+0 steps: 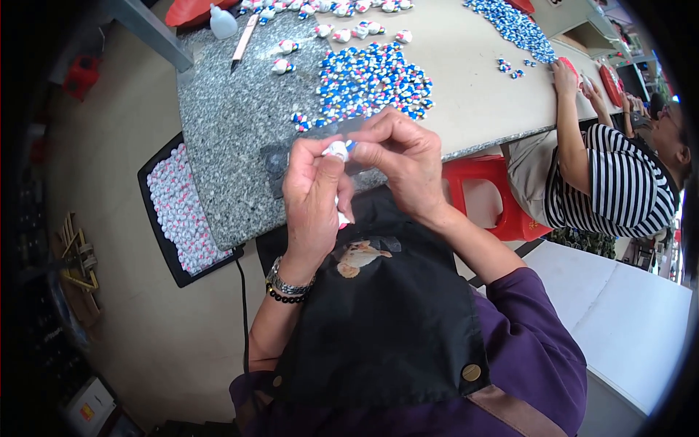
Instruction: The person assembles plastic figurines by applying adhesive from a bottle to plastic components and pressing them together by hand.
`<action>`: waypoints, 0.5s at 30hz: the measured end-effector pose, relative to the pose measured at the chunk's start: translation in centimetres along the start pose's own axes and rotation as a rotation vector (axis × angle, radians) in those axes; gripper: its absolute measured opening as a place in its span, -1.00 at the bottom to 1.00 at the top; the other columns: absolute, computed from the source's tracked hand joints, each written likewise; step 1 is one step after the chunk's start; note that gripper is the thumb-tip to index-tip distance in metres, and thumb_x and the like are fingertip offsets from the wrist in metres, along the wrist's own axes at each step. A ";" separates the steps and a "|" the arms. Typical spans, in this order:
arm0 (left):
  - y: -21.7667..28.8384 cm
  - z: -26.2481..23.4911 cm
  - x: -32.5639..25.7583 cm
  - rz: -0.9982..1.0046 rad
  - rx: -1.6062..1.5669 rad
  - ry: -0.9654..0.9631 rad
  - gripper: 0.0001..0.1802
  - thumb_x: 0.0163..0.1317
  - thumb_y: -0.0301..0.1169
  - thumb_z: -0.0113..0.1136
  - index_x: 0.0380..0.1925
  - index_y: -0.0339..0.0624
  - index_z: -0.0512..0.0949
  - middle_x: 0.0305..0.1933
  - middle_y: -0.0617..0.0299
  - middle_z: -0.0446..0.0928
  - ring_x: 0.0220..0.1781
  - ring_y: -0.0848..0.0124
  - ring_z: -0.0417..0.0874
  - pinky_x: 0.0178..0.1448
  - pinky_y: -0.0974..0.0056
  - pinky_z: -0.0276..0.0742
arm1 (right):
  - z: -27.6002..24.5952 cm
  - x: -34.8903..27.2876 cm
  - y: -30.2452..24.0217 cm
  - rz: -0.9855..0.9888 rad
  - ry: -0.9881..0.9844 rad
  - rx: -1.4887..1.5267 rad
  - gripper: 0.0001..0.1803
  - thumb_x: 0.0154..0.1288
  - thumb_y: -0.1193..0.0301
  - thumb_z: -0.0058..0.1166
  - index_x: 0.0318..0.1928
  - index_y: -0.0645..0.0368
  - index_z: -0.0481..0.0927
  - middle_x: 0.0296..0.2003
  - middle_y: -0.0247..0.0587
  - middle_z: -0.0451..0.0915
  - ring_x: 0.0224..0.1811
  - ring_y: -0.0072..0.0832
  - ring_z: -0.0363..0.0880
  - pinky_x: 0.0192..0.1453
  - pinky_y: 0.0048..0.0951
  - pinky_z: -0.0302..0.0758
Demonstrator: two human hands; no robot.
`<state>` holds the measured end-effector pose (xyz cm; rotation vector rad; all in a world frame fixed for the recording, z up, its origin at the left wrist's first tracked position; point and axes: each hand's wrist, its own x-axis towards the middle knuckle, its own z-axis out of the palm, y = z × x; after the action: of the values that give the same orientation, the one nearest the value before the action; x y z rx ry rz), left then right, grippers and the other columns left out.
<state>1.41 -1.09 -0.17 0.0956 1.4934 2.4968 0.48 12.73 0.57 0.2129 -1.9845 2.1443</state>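
Observation:
Both of my hands meet above the table's near edge. In my left hand [309, 193], closed, a small white rounded figurine piece [336, 151] is pinched between thumb and finger. A second small white and pink piece [343, 220] shows below, by the curled lower fingers of that hand. My right hand [411, 164] pinches a tiny blue piece [351, 146] against the side of the white one; its fingertips partly hide it. Just beyond my hands lies a wide pile of small blue, white and pink pieces [375, 80] on the table.
White figurines [342, 35] stand in rows at the back, near a pen-like tool [245, 40] and a white squeeze bottle [223, 22]. A black tray [162, 211] of white and pink pieces is at left. At right, a person in stripes [619, 175] works beside a red stool [477, 193].

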 end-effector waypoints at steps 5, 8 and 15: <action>0.0 -0.2 0.2 0.098 0.141 -0.005 -0.78 0.42 -0.33 0.01 -0.13 -0.29 0.35 -0.54 0.36 0.36 -0.66 0.72 0.26 -0.65 0.56 0.17 | 0.2 0.0 0.3 0.093 -0.006 0.103 -0.93 0.12 0.70 0.17 -0.38 0.33 0.56 -0.32 -0.25 0.52 -0.26 -0.57 0.51 -0.15 -0.53 0.50; 0.3 -0.4 1.2 0.154 0.198 -0.046 -0.78 0.42 -0.30 0.01 -0.23 -0.25 0.35 -0.23 0.18 0.54 -0.68 0.70 0.26 -0.70 0.56 0.21 | 0.6 1.0 0.3 0.018 0.023 0.132 -0.88 0.13 0.58 0.24 -0.47 0.30 0.54 -0.43 -0.30 0.52 -0.39 -0.63 0.48 -0.33 -0.58 0.43; 2.3 -1.7 4.1 0.023 0.247 0.041 -0.77 0.44 -0.26 -0.03 -0.17 -0.22 0.40 -0.44 0.31 0.46 -0.69 0.73 0.24 -0.71 0.57 0.13 | -2.7 4.0 -2.1 0.145 -0.159 -0.171 -0.58 0.21 0.61 0.11 0.11 0.14 0.56 -0.23 -0.32 0.56 -0.29 -0.71 0.51 -0.20 -0.62 0.49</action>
<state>-3.23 -2.70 0.79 0.1046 1.8209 2.3328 -2.74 15.78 3.35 0.2247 -2.3265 2.0842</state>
